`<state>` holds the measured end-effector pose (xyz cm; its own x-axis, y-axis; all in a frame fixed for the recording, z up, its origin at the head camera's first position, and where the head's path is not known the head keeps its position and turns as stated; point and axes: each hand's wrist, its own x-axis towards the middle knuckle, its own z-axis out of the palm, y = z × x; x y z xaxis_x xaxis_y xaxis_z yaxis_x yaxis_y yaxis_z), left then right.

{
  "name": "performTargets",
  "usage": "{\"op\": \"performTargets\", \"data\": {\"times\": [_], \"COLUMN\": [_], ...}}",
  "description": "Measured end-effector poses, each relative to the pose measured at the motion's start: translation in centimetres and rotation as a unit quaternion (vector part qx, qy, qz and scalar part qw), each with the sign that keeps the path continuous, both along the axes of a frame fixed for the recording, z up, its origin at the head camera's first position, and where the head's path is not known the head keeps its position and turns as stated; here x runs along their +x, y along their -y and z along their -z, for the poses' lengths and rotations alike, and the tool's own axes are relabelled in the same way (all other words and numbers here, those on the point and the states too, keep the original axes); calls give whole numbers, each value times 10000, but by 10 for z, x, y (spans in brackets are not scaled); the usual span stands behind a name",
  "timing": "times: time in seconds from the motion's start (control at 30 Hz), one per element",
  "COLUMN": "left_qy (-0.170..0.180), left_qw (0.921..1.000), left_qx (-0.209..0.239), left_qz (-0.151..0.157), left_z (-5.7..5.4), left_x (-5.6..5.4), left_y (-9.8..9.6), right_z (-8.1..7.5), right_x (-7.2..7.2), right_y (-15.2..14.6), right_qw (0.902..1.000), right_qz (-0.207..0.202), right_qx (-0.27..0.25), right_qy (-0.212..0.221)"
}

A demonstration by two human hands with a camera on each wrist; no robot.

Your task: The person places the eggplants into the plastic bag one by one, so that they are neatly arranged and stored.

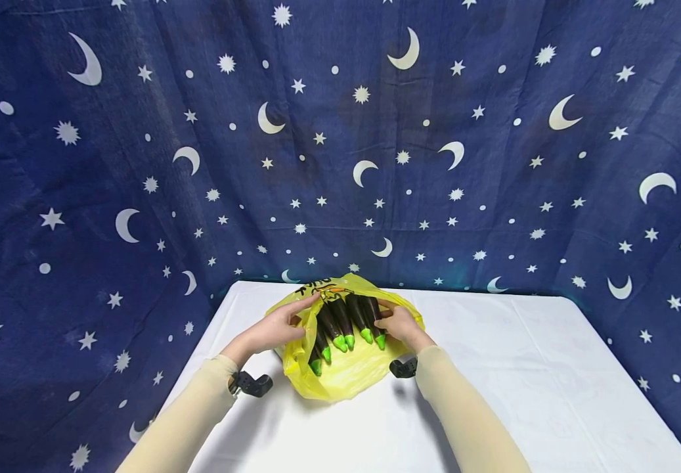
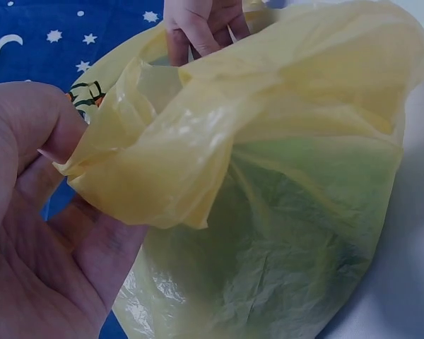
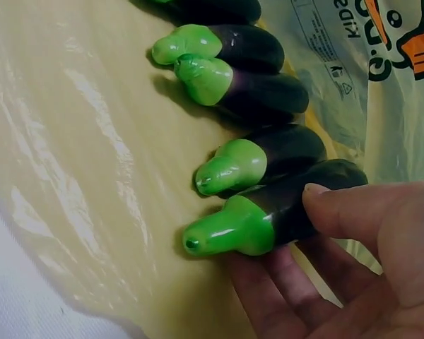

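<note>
A yellow plastic bag (image 1: 346, 384) lies on the table with its mouth toward me, and several dark eggplants (image 1: 331, 320) with bright green stem ends lie side by side inside it. My left hand (image 1: 278, 328) pinches the bag's rim at the left; in the left wrist view the film (image 2: 148, 169) folds away from the thumb. Inside the bag, my right hand (image 1: 402, 325) grips the rightmost eggplant (image 3: 230, 227), thumb on top and fingers beneath. A neighbouring eggplant (image 3: 233, 166) lies against it. Black print (image 3: 378, 42) shows on the bag's inner side.
A white cloth covers the table (image 1: 494, 368). Behind it and at both sides hangs a dark blue curtain (image 1: 340, 118) with moons and stars. Each wrist carries a small black camera, the left one (image 1: 251, 384) and the right one (image 1: 403, 368).
</note>
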<state>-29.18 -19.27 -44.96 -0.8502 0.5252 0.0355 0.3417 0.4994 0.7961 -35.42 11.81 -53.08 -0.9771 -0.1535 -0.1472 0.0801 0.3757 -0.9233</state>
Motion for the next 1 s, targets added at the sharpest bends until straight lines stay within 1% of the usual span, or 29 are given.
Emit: {"op": "performTargets", "data": {"times": [0.23,0.37,0.57,0.7,0.83,0.9,1.0], "left_qy": [18,-18,-45,-48,-84,-114,-136], "left_qw": [10000,9999,9999,9999,9999,9999,9999], "left_qx": [3,24,-34,-30,-55,-70,-80], "left_qz": [54,96,98,98,80,70,56], "left_z": [-1,-2,-2,-2,-1,-1,0], "left_x": [0,1,1,1,1,0,0], "left_y": [0,1,2,2,2,2,2], "right_z": [6,9,12,12,13,13,15], "right_x": [-4,-6,-6,-5,-4,-4,-4], "right_y": [3,4,6,5,6,7,8], "right_qw": [9995,9992,9989,9991,9990,9988,9966], "right_qz": [204,261,319,341,394,397,397], "right_qx": [-20,-37,-19,52,188,259,506], "right_qy": [248,285,356,260,32,-144,-506]}}
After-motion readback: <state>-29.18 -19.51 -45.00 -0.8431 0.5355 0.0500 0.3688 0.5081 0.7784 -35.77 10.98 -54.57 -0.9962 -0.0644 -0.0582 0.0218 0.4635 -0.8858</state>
